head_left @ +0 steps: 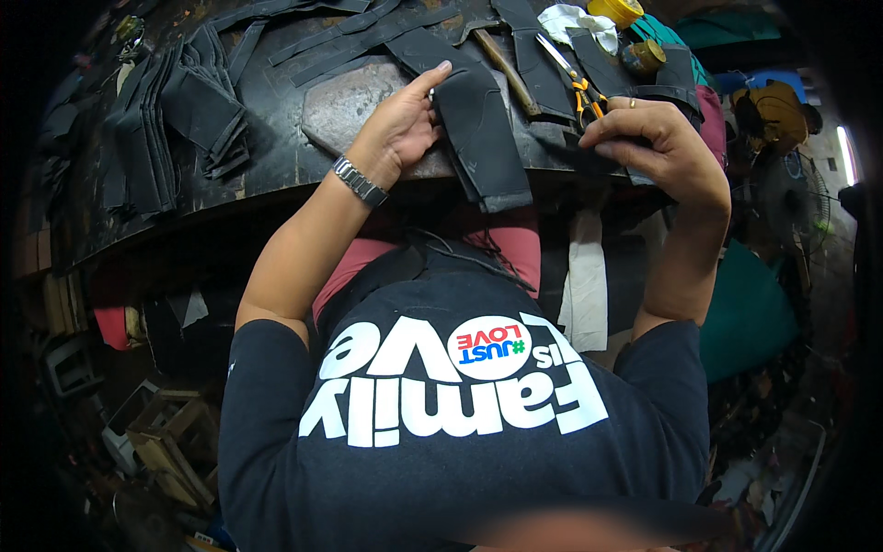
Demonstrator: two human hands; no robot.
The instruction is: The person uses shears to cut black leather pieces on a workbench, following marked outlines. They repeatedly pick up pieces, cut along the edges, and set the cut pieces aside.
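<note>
My left hand (402, 129), with a metal-band watch at the wrist, grips the edge of a long black panel (483, 129). Its thumb lies on top and the fingers curl at the side. The panel looks like leather or a similar sheet, with faint marks, and its lower end hangs over the table's front edge. On the right, my right hand (658, 147) is closed in a pinch; a dark, blurred piece shows at its fingertips, too indistinct to name. Just beyond those fingertips lie orange-handled scissors (579, 87), blades pointing away.
A hammer (506, 72) lies beyond the panel, and a grey stone slab (336, 109) sits under my left forearm. Stacked black pieces (152, 129) cover the left side; black strips (354, 41) lie at the back. Yellow containers (618, 11) and a white cloth (578, 25) are back right.
</note>
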